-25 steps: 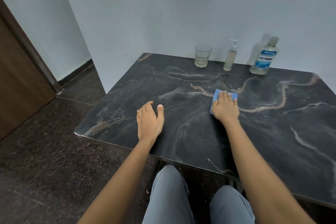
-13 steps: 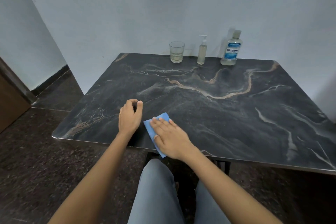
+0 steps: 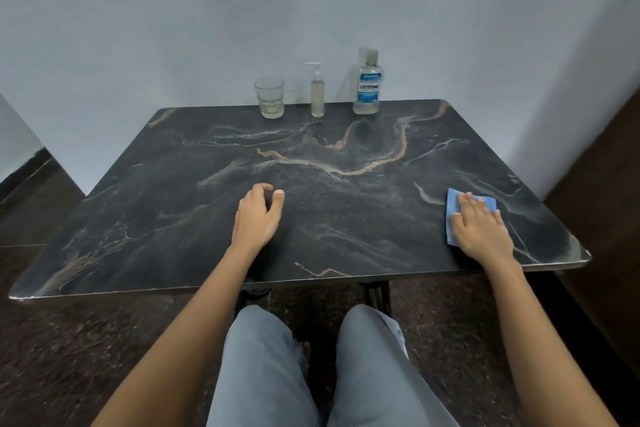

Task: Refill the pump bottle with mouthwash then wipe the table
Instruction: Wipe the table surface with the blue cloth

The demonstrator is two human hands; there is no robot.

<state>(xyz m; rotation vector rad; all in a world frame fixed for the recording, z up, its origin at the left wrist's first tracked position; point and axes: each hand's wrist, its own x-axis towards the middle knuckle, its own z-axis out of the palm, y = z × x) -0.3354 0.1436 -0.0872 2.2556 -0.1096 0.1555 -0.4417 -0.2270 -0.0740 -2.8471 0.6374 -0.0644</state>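
Blue cloth (image 3: 453, 210) under right hand (image 3: 481, 229)

Glass (image 3: 269, 98), pump bottle (image 3: 317, 91), mouthwash bottle (image 3: 368, 83) line table's (image 3: 346, 218) far edge

The only readable text is "LISTERINE", in dark capitals on a white band across the blue label of the mouthwash bottle (image 3: 368, 87) at the back of the table (image 3: 346, 218). Smaller print on the same label is too blurred to read. Nothing else carries legible writing
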